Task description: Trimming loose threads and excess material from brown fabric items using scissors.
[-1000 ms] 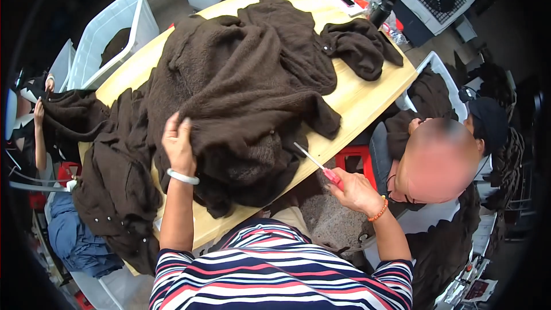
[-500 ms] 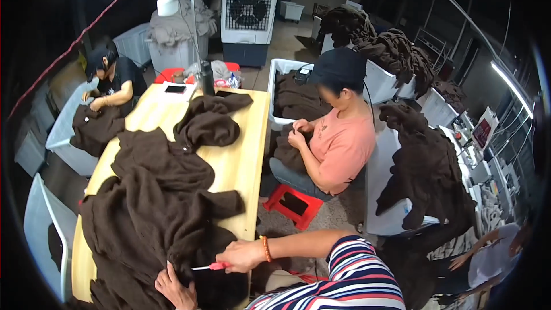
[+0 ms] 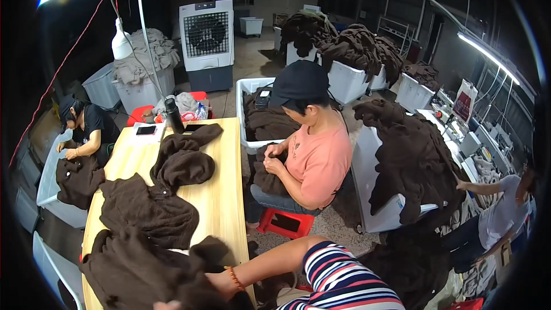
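A dark brown knit garment lies bunched at the near end of the wooden table, blurred by motion. My right hand, below an orange bead bracelet, reaches into its right side; the cloth hides the fingers. The red-handled tool does not show. Only a blurred bit of my left hand appears at the lower edge, against the garment. A second brown knit piece lies just beyond, and another sits rumpled farther up the table.
A seated person in a pink shirt handles brown cloth on the right, by a red stool. Another person works over a bin at far left. A phone and dark bottle stand at the table's far end. Heaped bins line the right.
The near garment has shifted and bunched lower, uncovering the piece beyond it. My hands have gone lower; the red-handled tool has passed out of sight. The whole view has shifted.
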The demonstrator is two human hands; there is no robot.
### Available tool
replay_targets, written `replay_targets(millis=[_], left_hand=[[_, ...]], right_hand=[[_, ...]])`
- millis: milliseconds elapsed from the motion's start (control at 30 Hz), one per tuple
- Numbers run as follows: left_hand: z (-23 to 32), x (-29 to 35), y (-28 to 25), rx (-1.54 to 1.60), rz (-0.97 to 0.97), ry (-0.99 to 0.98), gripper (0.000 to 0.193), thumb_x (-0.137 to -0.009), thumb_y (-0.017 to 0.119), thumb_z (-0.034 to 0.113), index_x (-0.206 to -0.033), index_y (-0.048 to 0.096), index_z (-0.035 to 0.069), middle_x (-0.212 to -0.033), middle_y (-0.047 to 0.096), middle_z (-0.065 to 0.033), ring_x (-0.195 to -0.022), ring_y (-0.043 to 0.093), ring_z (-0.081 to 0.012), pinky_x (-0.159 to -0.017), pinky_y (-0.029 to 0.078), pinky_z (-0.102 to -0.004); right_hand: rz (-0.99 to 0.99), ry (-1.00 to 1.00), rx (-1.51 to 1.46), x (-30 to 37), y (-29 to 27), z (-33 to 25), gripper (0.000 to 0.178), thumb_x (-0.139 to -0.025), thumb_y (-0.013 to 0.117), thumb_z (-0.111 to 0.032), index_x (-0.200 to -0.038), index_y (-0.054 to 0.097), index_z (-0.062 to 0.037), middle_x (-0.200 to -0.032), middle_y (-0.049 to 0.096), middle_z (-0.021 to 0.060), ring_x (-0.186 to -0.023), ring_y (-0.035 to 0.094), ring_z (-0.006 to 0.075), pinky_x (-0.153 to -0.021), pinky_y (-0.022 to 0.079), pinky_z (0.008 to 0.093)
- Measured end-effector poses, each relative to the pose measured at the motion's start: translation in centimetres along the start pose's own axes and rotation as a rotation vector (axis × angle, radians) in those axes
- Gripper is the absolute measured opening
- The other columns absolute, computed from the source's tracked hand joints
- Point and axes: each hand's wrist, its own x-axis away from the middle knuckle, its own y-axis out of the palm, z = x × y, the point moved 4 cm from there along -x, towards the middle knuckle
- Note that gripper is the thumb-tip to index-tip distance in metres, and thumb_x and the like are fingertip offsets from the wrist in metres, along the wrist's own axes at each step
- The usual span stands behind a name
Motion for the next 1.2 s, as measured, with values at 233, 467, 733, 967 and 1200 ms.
replay_targets(millis=[233,467,733,967,1200], left_hand=[[-1.5,0.2,4.6,0.141,-0.409,0.047,0.056,-0.063,0.085,0.018,-0.112,0.064,0.001,-0.099,0.064,-0.0200,-0.087,0.065,-0.0309,-0.082,0.050,-0.0390],[-7.5,-3.0,10.1,0.290,-0.446,-0.058,0.064,-0.059,0.070,0.002,-0.122,0.060,0.000,-0.112,0.063,-0.0194,-0.105,0.059,-0.0367,-0.092,0.046,-0.0441],[-13.8,-17.0,20.2,0.092,-0.207,0.129,0.063,-0.059,0.061,-0.007,-0.121,0.061,0.007,-0.116,0.058,-0.0185,-0.110,0.054,-0.0384,-0.096,0.043,-0.0448],[-29.5,-18.6,26.5,-0.305,-0.195,-0.006,0.054,-0.067,0.067,-0.002,-0.119,0.058,0.008,-0.118,0.058,-0.0138,-0.112,0.053,-0.0328,-0.093,0.042,-0.0404],[-42.5,-4.4,22.2,-1.033,-0.757,-0.660,0.127,-0.055,0.084,0.062,-0.153,0.018,0.015,-0.153,0.026,-0.0233,-0.144,0.016,-0.0441,-0.104,0.018,-0.0727]], right_hand=[[-0.465,0.073,-1.357,7.2,6.3,-11.3,0.054,-0.094,0.048,-0.031,-0.143,0.039,-0.0107,-0.147,0.039,0.0125,-0.138,0.034,0.0269,-0.116,0.022,0.0438],[-0.639,0.028,-2.790,16.0,2.6,-27.5,0.059,-0.097,0.040,-0.036,-0.150,0.028,-0.0131,-0.156,0.025,0.0092,-0.144,0.022,0.0277,-0.119,0.013,0.0460],[-1.333,-0.236,-3.493,14.7,7.2,-47.1,0.071,-0.092,0.047,-0.049,-0.151,0.029,-0.0139,-0.157,0.024,0.0111,-0.145,0.020,0.0323,-0.119,0.013,0.0475],[-1.376,-1.220,-2.791,15.4,-5.4,-48.3,0.060,-0.094,0.045,-0.036,-0.147,0.037,-0.0097,-0.152,0.032,0.0161,-0.141,0.029,0.0297,-0.118,0.020,0.0394],[-2.328,-1.197,-2.734,22.6,-10.1,-31.0,0.049,-0.087,0.060,-0.029,-0.130,0.050,-0.0067,-0.103,0.064,0.0297,-0.098,0.060,0.0475,-0.086,0.049,0.0522]])
